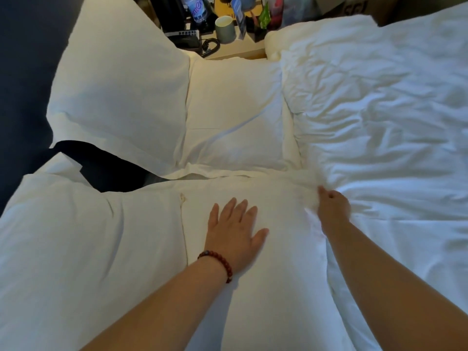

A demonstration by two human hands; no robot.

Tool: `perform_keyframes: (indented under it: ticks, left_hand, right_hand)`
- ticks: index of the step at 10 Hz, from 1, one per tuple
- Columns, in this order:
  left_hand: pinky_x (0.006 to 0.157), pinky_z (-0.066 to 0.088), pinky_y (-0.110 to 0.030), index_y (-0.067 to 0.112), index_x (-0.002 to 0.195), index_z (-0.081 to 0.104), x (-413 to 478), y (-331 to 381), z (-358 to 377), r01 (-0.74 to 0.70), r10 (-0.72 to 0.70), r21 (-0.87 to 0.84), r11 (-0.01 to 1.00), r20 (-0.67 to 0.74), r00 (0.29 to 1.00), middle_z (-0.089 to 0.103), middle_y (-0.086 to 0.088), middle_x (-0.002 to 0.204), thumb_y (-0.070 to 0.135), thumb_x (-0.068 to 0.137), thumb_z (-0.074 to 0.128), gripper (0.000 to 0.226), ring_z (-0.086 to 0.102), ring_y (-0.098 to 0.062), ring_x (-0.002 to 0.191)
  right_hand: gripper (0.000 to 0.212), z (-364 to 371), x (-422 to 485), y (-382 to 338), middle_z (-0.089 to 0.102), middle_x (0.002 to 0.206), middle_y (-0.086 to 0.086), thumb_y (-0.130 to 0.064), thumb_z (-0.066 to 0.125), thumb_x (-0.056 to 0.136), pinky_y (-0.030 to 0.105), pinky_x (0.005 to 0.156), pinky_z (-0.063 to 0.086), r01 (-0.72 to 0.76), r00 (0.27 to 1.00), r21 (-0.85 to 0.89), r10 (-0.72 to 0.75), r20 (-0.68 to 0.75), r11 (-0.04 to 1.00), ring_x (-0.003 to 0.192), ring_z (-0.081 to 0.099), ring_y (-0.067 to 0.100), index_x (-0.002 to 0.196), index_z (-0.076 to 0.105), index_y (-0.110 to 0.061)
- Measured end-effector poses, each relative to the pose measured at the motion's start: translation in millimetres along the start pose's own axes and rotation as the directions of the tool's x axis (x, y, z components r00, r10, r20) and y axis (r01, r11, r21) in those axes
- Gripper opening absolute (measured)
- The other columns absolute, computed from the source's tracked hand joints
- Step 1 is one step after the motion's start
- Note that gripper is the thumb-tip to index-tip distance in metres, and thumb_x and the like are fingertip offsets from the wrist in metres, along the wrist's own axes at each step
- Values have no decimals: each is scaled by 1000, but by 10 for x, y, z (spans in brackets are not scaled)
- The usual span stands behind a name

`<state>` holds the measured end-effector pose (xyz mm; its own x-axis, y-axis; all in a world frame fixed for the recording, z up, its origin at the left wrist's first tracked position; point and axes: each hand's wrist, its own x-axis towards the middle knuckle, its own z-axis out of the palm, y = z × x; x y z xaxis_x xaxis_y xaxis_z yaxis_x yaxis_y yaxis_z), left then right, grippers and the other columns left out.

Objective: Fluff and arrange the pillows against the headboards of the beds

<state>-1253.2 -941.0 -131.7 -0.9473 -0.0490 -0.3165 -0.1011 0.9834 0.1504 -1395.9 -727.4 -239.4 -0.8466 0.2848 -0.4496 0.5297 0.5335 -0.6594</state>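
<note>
Several white pillows lie at the head of the bed. One pillow (121, 97) leans on the dark headboard (22, 72) at the upper left, and a second pillow (235, 117) lies flat beside it. A near pillow (76, 236) leans at the lower left, and the pillow (278, 249) under my hands lies flat. My left hand (234, 231), with a red bead bracelet, rests flat and open on that pillow. My right hand (333, 209) is closed, pinching the pillow's right edge where it meets the crumpled white duvet (379, 122).
A bedside table (238, 49) stands beyond the pillows with a grey mug (225, 29), a water bottle (197, 6), a black phone and several small items. The rumpled duvet fills the right side. A dark gap (101, 165) shows between the left pillows.
</note>
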Motion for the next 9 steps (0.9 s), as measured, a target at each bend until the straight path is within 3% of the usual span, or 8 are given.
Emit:
perform_keyframes:
  ticks: [1,2,3,4,5,6,7,9]
  left_hand:
    - [116,-12,-36,31,152,25,-173,0,-3,11,-12,-15,1000,-30,999,16,7,162,63,93,14,67,0,-12,149]
    - [116,-12,-33,32,153,19,-327,-17,-6,25,-26,-14,1000,-36,999,8,7,164,59,97,18,63,-4,-11,149]
    - [116,-12,-32,32,154,16,-554,-9,26,55,-56,-21,998,-60,997,4,6,164,55,99,20,60,-6,-12,149]
    - [116,-12,-31,31,155,13,-858,20,111,79,-82,-35,996,-80,993,0,6,164,52,101,20,58,-8,-13,149]
    - [118,-10,-32,30,155,9,-1216,34,242,81,-87,-68,994,-98,991,-4,6,164,51,101,21,59,-11,-12,149]
    - [118,-9,-31,30,155,4,-1622,70,431,100,-110,-91,991,-104,988,-9,7,163,51,101,23,61,-19,-8,145]
    - [117,-10,-31,31,155,-4,-2048,153,658,157,-171,-139,978,-91,981,-18,8,160,51,101,26,64,-26,-7,142]
    - [121,1,-33,28,155,-7,-2701,348,962,247,-255,-226,942,-7,967,-22,7,159,53,100,28,70,-17,-14,148]
  right_hand:
    - [63,-130,-213,104,68,101,25,-58,47,92,37,79,51,-134,979,166,105,177,977,94,64,44,106,66,0]
    - [49,-142,-557,311,71,89,11,-55,61,87,33,77,50,-80,941,34,64,333,996,82,66,31,98,69,-7]
    - [45,-246,-860,600,69,89,18,-43,52,97,38,80,50,-33,992,-44,38,119,998,87,65,35,95,70,-2]
    - [50,-343,-1218,870,66,86,14,-45,43,100,43,80,51,-94,991,37,90,99,995,84,62,34,94,69,-3]
    - [52,-371,-1619,1150,64,89,10,-53,40,98,40,78,47,-79,982,27,73,173,996,83,59,30,91,64,-7]
    - [43,-471,-1853,1380,66,99,14,-45,44,98,42,82,47,-38,992,-16,40,123,999,89,59,33,104,63,-8]
    - [35,-646,-1982,1369,66,105,17,-38,44,99,40,80,44,44,999,-59,-42,28,997,93,59,36,114,60,-10]
    - [34,-780,-2325,1261,66,116,7,-35,52,94,39,82,50,232,969,11,-232,87,973,98,62,27,123,57,-19]
